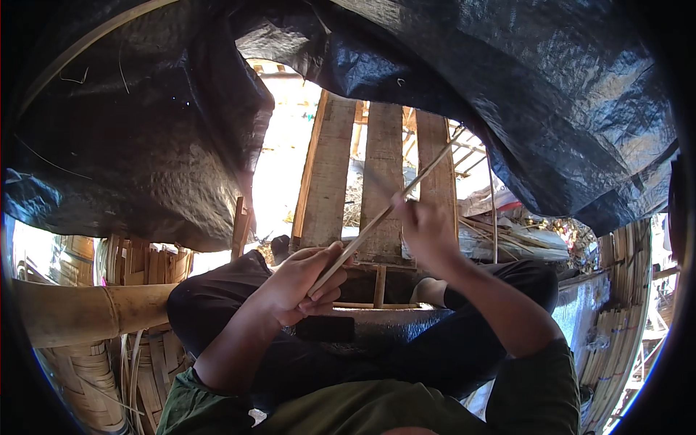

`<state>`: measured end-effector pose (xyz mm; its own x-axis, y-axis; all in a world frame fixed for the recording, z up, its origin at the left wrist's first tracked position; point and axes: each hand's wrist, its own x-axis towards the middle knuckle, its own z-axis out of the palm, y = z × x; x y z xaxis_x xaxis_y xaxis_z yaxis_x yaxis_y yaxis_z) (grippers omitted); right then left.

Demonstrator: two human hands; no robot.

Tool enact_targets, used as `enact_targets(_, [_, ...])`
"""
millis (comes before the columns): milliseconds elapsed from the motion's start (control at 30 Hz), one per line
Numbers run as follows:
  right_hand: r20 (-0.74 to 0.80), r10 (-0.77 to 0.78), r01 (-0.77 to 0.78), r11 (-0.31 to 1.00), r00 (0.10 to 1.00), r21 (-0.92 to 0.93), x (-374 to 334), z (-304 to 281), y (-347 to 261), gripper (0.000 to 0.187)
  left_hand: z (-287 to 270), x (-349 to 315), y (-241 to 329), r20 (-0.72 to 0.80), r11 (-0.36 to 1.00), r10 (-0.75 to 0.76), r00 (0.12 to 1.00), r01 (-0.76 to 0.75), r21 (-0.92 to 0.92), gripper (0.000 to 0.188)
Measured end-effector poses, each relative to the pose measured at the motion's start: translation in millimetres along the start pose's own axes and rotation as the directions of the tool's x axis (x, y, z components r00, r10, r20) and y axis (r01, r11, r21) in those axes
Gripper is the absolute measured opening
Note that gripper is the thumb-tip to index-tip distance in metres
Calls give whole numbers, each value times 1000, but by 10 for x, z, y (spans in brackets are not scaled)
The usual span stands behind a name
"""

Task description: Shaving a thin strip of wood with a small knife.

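A long thin bamboo strip (373, 223) runs slantwise from lower left to upper right in front of me. My left hand (303, 281) is closed round its lower end, with the tip poking out by the palm. Higher up, my right hand (428, 230) is closed and smeared by motion, right beside the strip. A blurred grey streak, which looks like the blade of a knife (373, 181), sticks out of that hand toward the upper left, crossing near the strip. The knife's handle is hidden in my fingers.
Wooden planks (384, 148) stretch away ahead of my crossed legs. Dark plastic sheeting (536, 94) hangs overhead and on both sides. A thick bamboo pole (94, 315) lies at left. Bundled strips (518, 239) are heaped at right. A dark flat rectangle (325, 328) lies below my left hand.
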<state>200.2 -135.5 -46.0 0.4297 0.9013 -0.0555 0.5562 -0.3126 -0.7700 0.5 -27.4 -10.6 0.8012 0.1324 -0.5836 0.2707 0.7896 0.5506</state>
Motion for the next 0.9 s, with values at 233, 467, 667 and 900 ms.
enact_targets(233, [-17,78,-79,995,997,-55,140,-191,45,59,5,6,-51,-18,1000,15,1000,-15,23,37])
enact_targets(467, [-51,221,-223,974,974,-36,221,-174,143,60,1,3,-45,-40,999,-16,999,17,38,38])
enact_targets(667, [32,181,-181,983,983,17,95,-68,53,64,-71,73,-48,41,1000,-6,999,7,-29,37])
enact_targets(900, [61,134,-134,991,989,-11,134,-64,112,62,-13,58,-43,-28,1000,-2,1000,3,19,37])
